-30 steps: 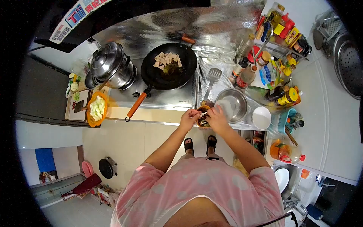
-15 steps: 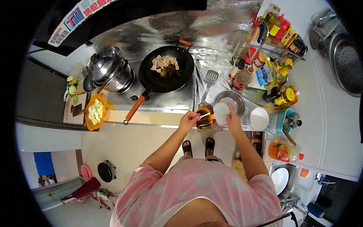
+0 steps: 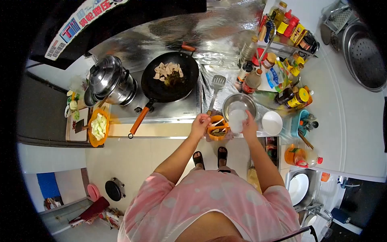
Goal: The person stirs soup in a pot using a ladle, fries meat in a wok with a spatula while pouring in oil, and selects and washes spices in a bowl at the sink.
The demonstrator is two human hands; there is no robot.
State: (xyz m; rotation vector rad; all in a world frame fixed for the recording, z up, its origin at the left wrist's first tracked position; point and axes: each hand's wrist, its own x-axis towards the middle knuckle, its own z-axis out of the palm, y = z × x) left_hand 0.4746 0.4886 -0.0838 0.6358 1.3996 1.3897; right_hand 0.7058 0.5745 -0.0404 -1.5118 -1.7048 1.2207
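My left hand [image 3: 200,125] is at the left edge of an orange spice box [image 3: 218,137], thumb and fingers pinched together. Whatever is between those fingertips is too small to make out. Dark dried spices lie in the box's compartments, and a small white spoon [image 3: 217,122] rests slantwise in it, close to the fingers. My right hand [image 3: 250,126] grips a translucent white lid [image 3: 236,121] by its right edge, tilted over the near side of a steel bowl [image 3: 239,101]. Pale meat pieces [image 3: 167,71] sit in the black wok [image 3: 177,90], away from both hands.
A slotted spatula [image 3: 218,82] lies left of the steel bowl, and a white bowl [image 3: 272,123] stands to its right. Bottles and seasonings crowd the back right around a rack [image 3: 290,47]. A steel pot [image 3: 107,76] and an orange basket of cut vegetables [image 3: 98,126] are left.
My left hand has drawn slightly up and away from the white spoon, its fingertips now at the box's upper left. The lid stays in my right hand. The whole view has shifted slightly.
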